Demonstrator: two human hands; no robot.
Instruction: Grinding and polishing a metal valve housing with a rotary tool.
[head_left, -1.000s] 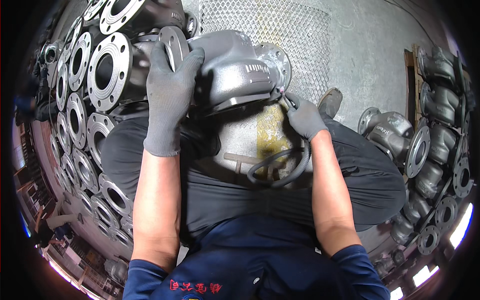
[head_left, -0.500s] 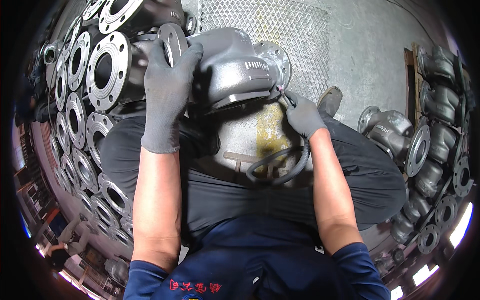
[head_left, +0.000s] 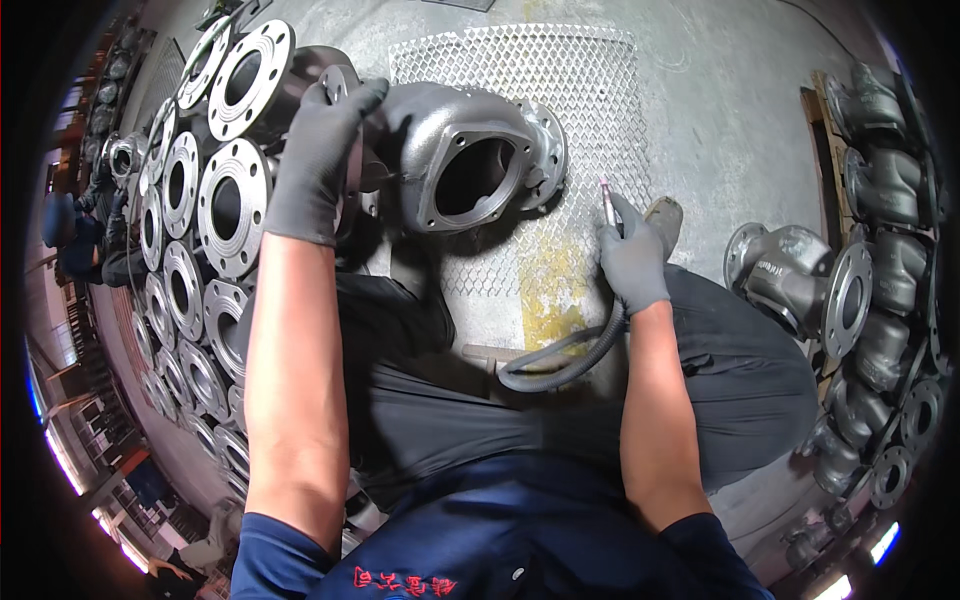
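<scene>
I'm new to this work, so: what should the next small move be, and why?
Perhaps bring the slim metal tool in the grey-gloved right hand to the squarish grey metal flange: that flange is turned into view, the left hand grips the body's round metal end flange, and the tool's pink tip stands clear.

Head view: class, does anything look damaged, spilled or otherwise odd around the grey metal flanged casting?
One mild oddity: the yellow painted strip on the grey floor looks worn, its colour broken by pale patches. On the grey metal flanged casting in the gloved left hand, no damage stands out, and no spill is evident.
</scene>
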